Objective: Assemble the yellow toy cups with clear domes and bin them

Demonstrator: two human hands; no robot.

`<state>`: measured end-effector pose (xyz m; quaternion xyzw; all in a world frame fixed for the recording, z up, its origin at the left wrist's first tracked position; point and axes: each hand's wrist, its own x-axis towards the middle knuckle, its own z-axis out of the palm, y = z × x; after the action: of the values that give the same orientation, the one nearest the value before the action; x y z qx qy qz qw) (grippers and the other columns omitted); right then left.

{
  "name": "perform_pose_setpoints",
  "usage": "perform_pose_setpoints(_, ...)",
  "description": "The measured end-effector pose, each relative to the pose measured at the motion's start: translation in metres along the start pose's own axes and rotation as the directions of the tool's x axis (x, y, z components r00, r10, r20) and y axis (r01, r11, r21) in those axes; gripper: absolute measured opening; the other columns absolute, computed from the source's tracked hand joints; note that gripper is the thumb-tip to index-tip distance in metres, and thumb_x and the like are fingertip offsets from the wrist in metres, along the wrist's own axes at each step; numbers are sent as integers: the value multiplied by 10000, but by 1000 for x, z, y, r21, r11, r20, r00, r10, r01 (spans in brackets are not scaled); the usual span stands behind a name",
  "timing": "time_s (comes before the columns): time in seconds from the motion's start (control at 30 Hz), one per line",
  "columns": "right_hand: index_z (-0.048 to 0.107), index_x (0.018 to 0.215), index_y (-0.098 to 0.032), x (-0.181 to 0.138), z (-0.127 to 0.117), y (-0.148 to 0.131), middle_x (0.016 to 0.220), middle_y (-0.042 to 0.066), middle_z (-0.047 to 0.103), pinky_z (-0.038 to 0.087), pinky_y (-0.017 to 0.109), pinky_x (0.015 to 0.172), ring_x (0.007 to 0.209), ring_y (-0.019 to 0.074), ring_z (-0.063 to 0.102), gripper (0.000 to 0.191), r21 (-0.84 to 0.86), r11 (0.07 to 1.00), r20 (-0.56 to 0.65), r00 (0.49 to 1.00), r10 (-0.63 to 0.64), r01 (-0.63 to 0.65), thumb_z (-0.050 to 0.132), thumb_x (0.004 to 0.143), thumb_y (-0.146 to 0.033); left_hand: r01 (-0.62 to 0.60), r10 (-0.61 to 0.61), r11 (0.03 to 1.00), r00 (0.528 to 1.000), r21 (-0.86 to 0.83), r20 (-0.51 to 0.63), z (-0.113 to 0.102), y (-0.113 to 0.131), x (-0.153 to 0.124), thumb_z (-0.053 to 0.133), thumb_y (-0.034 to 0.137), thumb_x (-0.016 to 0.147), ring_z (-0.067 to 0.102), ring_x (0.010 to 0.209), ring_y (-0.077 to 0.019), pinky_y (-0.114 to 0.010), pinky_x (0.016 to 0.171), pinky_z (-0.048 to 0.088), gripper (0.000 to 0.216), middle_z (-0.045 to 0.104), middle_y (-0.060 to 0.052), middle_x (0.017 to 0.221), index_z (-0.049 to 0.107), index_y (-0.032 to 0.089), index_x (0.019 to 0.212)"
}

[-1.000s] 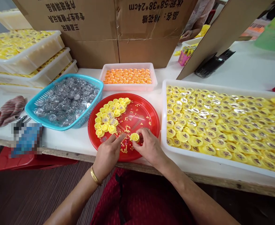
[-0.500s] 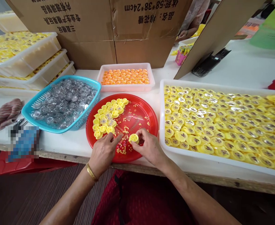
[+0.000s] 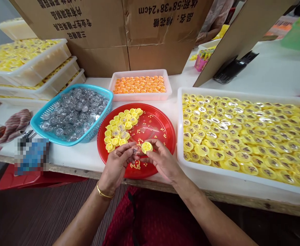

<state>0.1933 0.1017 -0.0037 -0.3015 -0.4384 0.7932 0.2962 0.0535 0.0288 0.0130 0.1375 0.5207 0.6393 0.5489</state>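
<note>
My right hand (image 3: 162,160) pinches a small yellow cup (image 3: 146,147) with pale yellow bits inside. In my left hand (image 3: 119,164), fingers and thumb are closed on a small clear plastic lid (image 3: 137,149), right beside the cup. Both hands hover over the near part of a round red tray (image 3: 162,123). Several yellow cups (image 3: 115,133) stand in a cluster along the tray's left side. Loose yellow bits (image 3: 136,165) lie scattered on the tray, thickest under my hands.
Left of the tray, a blue basket (image 3: 34,124) holds clear lids. Behind it is a pale tray (image 3: 169,92) of orange cups. A large white tray (image 3: 180,136) of yellow pieces lies right. Filled tubs (image 3: 52,54) are stacked left, before a cardboard box (image 3: 106,58). Another person's arm (image 3: 210,34) shows behind.
My left hand has risen from the loose bits on the tray and now holds a clear lid by the cup. The right hand still holds its cup, slightly higher.
</note>
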Motion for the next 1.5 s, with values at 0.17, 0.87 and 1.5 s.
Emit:
perform_pose_setpoints(0.17, 482, 1166, -199, 0, 5, 3, 1069, 63, 623, 547, 349, 799, 918, 215, 648, 437, 125, 992, 52, 999, 11, -17, 611, 778, -352, -22, 22, 995, 1000, -100, 4, 5, -2, 1, 777, 191, 675, 638, 620, -93, -177, 558, 497, 327, 696, -29, 756, 704, 113, 984)
perform_pose_setpoints(0.87, 620, 1036, -197, 2, -9, 5, 962, 35, 646, 446, 260, 710, 824, 162, 603, 373, -92, 991, 6, 996, -94, 94, 594, 880, -535, 106, -98, 969, 994, -222, 46, 8, -2, 7, 723, 111, 726, 630, 623, -75, -129, 557, 519, 247, 679, -29, 724, 690, 93, 970)
perform_pose_setpoints(1.5, 630, 1001, -169, 6, -10, 0, 936, 43, 661, 485, 285, 785, 865, 175, 615, 349, -344, 916, 40, 978, -206, 207, 503, 942, -489, -59, 71, 958, 997, 281, -32, 24, -3, 18, 787, 310, 633, 617, 491, -103, -186, 456, 502, 351, 665, 3, 615, 665, 94, 881)
